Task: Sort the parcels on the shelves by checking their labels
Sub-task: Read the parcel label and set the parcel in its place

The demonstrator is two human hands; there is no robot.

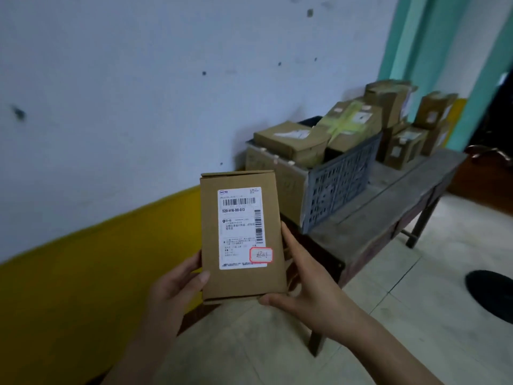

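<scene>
Held a small cardboard parcel (211, 234) upright, nearest the camera, between both hands. Gripped its lower left edge with the left hand (177, 287), thumb laid across the front face, fingers hidden behind the box. Gripped its lower right corner with the right hand (302, 290), thumb along the bottom edge, fingers curled up the right side. Left most of the box standing above and between the two grips, clear of them. Turned to the camera a white shipping label (241, 227) with barcodes, the code 520-H16-00-013, and a red-bordered sticker (261, 255) with handwriting at its lower right corner. Held it in the air above a tiled floor (416, 287), just in front of the near end of a worn wooden table (388, 207). Farther back on that table, by the wall, a grey lattice crate (341, 184) heaped with brown parcels (291, 138). Beyond the crate, more small boxes (402, 145) stacked at the table's far end. Behind all that, a pale wall (138, 79) with a yellow band (97, 259) along its foot.
</scene>
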